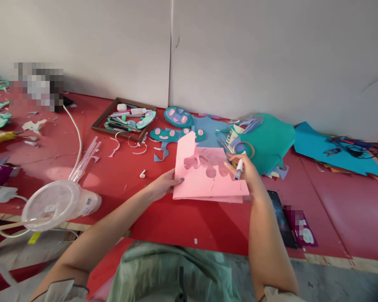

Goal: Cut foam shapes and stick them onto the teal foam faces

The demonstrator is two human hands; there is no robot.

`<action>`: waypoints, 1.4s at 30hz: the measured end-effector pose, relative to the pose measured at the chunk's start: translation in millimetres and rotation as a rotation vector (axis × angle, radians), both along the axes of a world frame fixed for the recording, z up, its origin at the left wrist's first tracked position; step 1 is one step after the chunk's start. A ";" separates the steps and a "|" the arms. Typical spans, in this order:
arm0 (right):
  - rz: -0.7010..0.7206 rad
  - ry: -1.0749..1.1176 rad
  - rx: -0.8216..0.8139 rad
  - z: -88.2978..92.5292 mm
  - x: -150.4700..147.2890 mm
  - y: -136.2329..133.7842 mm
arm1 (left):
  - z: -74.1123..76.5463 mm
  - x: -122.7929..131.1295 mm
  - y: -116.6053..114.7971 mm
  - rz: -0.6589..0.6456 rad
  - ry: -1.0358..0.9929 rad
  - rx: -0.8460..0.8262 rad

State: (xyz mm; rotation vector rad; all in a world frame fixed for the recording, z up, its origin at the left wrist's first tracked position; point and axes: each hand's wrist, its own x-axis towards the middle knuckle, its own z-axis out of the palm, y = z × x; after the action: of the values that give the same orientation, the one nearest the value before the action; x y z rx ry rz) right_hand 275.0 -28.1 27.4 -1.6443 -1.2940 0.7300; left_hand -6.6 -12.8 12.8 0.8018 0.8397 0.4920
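Note:
A pink foam sheet (204, 178) with several cut-out holes lies on the red mat (182, 222) in front of me. My left hand (164, 183) grips its left edge, thumb on top. My right hand (244, 167) is at the sheet's right edge, fingers closed round a white marker with a blue tip (238, 168) that points down. A corner of the sheet curls up at the top left.
A wooden tray (107, 115) of pens and cut shapes stands behind, with teal and pink cut-outs (176, 121) beside it. Teal foam (271, 140), a tape ring (244, 147) and blue sheet (330, 151) lie right. A phone (280, 218) sits by my right forearm; a clear cup (55, 203) lies left.

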 end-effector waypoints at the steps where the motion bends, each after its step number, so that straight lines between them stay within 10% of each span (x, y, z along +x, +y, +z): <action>1: 0.037 -0.031 0.009 1.8 0.7 0.7 | -0.6 -0.1 -2.5 0.005 0.043 0.014; 6: 0.218 -0.220 -0.087 7.4 -3.0 0.6 | -0.9 0.4 -15.9 -0.008 0.375 0.278; 11: 0.315 -0.416 -0.263 2.3 -17.7 2.2 | 5.8 11.1 -22.6 -0.169 1.146 0.998; 15: 0.308 -0.470 -0.300 4.2 -27.1 6.0 | -0.8 31.2 -16.1 -0.259 1.152 1.357; 31: 0.064 -0.661 -0.293 5.1 -86.5 53.9 | -32.8 52.1 -2.8 -0.334 0.997 1.328; 42: 0.647 -0.809 -0.318 11.1 -162.3 89.2 | -26.5 54.9 -3.1 -0.470 1.056 1.197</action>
State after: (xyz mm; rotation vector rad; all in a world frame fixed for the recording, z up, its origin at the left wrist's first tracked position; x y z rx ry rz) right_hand 112.7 61.1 38.6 -1.8618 -2.4635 0.6749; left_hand 48.4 -15.8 -13.7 2.4260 1.2321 0.0538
